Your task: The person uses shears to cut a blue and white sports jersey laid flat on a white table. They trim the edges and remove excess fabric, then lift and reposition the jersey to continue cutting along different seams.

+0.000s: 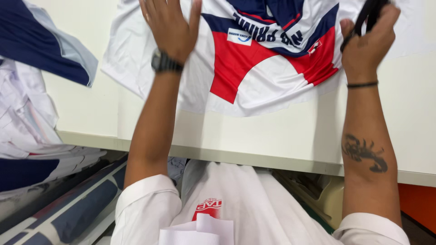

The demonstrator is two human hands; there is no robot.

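Note:
A white sports shirt (pixel 265 79) with red and navy panels lies spread on the pale table (pixel 281 136). My left hand (pixel 170 25), with a dark watch at the wrist, presses flat on the shirt's left part, fingers spread. At the upper right my right hand (pixel 365 41) is closed around a black object (pixel 370 13), which looks like a tool handle or strap; its top runs out of view. The right hand rests at the shirt's right edge.
A stack of white and navy garments (pixel 32 90) lies at the left, partly over the table. Fabric rolls (pixel 77 208) sit below the table's front edge at lower left. An orange surface (pixel 418 204) shows at lower right.

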